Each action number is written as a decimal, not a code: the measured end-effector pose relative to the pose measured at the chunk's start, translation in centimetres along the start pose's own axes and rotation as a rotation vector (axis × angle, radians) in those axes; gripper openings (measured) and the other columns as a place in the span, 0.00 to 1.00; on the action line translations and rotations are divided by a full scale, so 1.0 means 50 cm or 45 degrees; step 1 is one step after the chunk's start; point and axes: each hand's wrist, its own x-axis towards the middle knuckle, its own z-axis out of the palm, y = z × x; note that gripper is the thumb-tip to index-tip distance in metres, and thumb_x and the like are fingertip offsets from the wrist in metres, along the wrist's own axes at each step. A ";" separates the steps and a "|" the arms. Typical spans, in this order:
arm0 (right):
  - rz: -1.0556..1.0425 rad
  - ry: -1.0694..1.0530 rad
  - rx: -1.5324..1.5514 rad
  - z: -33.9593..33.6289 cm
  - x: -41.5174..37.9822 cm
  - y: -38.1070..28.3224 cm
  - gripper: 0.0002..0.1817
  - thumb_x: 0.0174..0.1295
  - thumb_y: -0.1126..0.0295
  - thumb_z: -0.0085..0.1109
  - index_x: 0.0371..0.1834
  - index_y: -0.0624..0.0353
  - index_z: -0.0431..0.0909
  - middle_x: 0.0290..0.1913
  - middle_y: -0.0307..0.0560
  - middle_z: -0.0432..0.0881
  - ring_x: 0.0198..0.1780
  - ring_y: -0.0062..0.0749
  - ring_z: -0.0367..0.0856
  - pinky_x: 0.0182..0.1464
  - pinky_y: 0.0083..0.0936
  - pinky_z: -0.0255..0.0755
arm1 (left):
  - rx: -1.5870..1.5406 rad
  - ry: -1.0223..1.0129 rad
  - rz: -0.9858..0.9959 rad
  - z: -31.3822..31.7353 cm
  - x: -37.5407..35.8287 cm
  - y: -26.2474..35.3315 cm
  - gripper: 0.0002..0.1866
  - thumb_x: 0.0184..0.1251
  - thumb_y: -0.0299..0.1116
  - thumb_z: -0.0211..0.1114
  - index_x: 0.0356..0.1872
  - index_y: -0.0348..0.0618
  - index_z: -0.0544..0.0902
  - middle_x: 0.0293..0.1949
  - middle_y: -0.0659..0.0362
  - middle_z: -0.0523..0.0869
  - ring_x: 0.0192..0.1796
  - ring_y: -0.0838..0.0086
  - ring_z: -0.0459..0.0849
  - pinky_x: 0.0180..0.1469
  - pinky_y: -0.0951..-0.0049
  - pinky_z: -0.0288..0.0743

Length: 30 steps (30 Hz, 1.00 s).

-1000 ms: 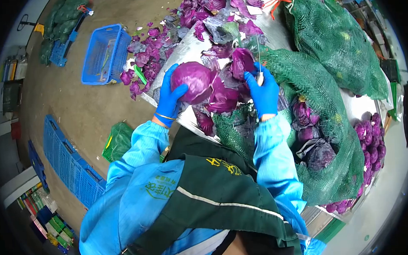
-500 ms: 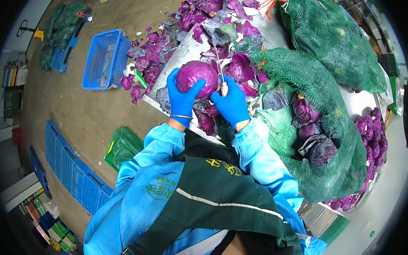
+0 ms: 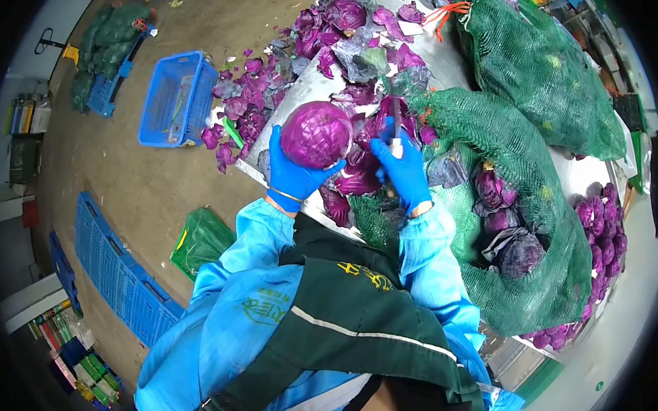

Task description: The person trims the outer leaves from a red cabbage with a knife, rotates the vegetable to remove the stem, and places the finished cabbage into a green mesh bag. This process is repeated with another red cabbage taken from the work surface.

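My left hand (image 3: 295, 179), in a blue glove, cups a round purple cabbage (image 3: 316, 135) from below and the side, over the metal table (image 3: 308, 96). My right hand (image 3: 407, 171), also gloved, is closed around the pale handle of a knife (image 3: 396, 145), whose blade points away from me and is partly smeared by motion. A gap lies between the knife and the cabbage. Loose purple leaves (image 3: 361, 176) are under and between my hands. Beside my right hand, an open green net bag (image 3: 505, 198) holds several cabbages with darker outer leaves.
A tied green net bag (image 3: 536, 71) lies at the upper right. Cut leaves (image 3: 247, 99) are piled off the table's left edge, near a blue crate (image 3: 176, 98). More purple cabbages (image 3: 602, 230) sit at the far right. A green bag (image 3: 203, 240) stands on the floor.
My right hand and the knife have moved right, away from the cabbage. My left hand has turned, with its thumb now lower on the cabbage, which shows more of its surface.
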 end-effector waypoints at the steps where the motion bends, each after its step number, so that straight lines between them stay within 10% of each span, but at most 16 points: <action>1: 0.045 -0.191 0.249 0.013 0.002 0.014 0.29 0.59 0.66 0.64 0.63 0.59 0.68 0.35 0.39 0.78 0.24 0.20 0.74 0.25 0.18 0.68 | 0.692 -0.120 0.341 -0.008 -0.006 -0.012 0.40 0.60 0.63 0.55 0.69 0.53 0.60 0.67 0.53 0.66 0.68 0.56 0.66 0.64 0.41 0.63; 2: 0.092 -0.379 0.499 0.022 0.003 0.025 0.26 0.60 0.67 0.63 0.62 0.58 0.70 0.31 0.36 0.76 0.20 0.15 0.70 0.20 0.15 0.64 | 1.383 -0.242 0.679 -0.015 -0.006 -0.020 0.41 0.61 0.63 0.54 0.70 0.50 0.56 0.66 0.52 0.67 0.67 0.56 0.67 0.65 0.45 0.64; 4: 0.014 -0.269 0.473 0.026 -0.001 0.036 0.23 0.60 0.68 0.63 0.59 0.59 0.72 0.31 0.35 0.77 0.21 0.15 0.71 0.20 0.16 0.64 | 0.655 -0.454 0.242 -0.031 0.011 0.004 0.40 0.64 0.61 0.53 0.70 0.47 0.56 0.66 0.51 0.66 0.67 0.58 0.67 0.67 0.48 0.63; 6: -0.062 -0.177 0.441 0.035 -0.006 0.032 0.21 0.60 0.70 0.63 0.56 0.59 0.73 0.31 0.35 0.78 0.22 0.15 0.71 0.20 0.16 0.64 | 0.215 -0.078 -0.262 -0.022 0.015 0.031 0.39 0.66 0.60 0.52 0.70 0.46 0.57 0.68 0.51 0.65 0.68 0.59 0.66 0.68 0.46 0.60; 22: 0.029 0.364 0.337 -0.021 0.010 0.046 0.09 0.62 0.67 0.58 0.40 0.59 0.74 0.18 0.37 0.71 0.15 0.19 0.69 0.16 0.16 0.60 | -0.351 -0.444 -0.272 -0.108 0.028 0.005 0.33 0.69 0.56 0.49 0.68 0.46 0.63 0.68 0.52 0.65 0.70 0.58 0.62 0.71 0.48 0.53; 27: -0.033 0.149 0.195 -0.001 -0.019 0.054 0.28 0.65 0.68 0.56 0.68 0.57 0.63 0.54 0.43 0.80 0.21 0.14 0.70 0.21 0.13 0.65 | -0.087 -0.209 -0.242 -0.068 0.019 0.004 0.37 0.67 0.60 0.49 0.69 0.46 0.62 0.69 0.52 0.64 0.70 0.58 0.61 0.72 0.49 0.51; 30: -0.193 -0.040 0.426 0.019 -0.032 0.055 0.24 0.67 0.70 0.53 0.67 0.57 0.64 0.56 0.44 0.78 0.21 0.14 0.70 0.22 0.12 0.65 | 0.042 -0.106 -0.247 -0.065 0.022 -0.004 0.37 0.66 0.60 0.50 0.69 0.46 0.61 0.69 0.52 0.63 0.70 0.58 0.61 0.71 0.49 0.52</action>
